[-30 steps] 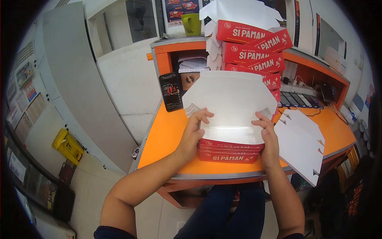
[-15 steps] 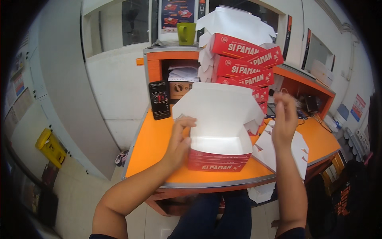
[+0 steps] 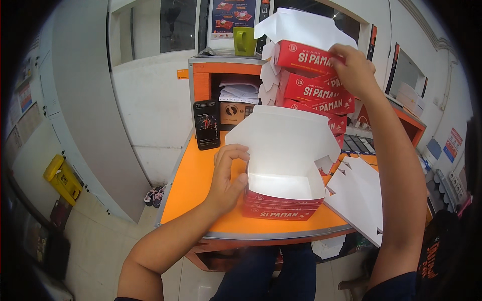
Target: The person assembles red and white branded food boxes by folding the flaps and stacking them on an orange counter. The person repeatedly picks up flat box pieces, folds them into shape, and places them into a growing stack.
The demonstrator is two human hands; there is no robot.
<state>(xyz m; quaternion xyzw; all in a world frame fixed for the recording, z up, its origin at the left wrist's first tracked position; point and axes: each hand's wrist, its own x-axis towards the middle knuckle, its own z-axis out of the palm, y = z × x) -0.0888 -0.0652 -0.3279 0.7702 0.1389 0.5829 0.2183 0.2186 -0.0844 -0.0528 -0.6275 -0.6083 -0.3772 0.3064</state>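
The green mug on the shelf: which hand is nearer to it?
Right. The right hand rests on the top red box of the stack, just right of the green mug. The left hand is far below.

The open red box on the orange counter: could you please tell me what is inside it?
The open red box shows only bare white walls and its raised white lid. Its floor is hidden behind the front wall. The left hand rests against its left side.

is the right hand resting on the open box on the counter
No, the right hand is up on the top red box of the stack, while the left hand touches the open box.
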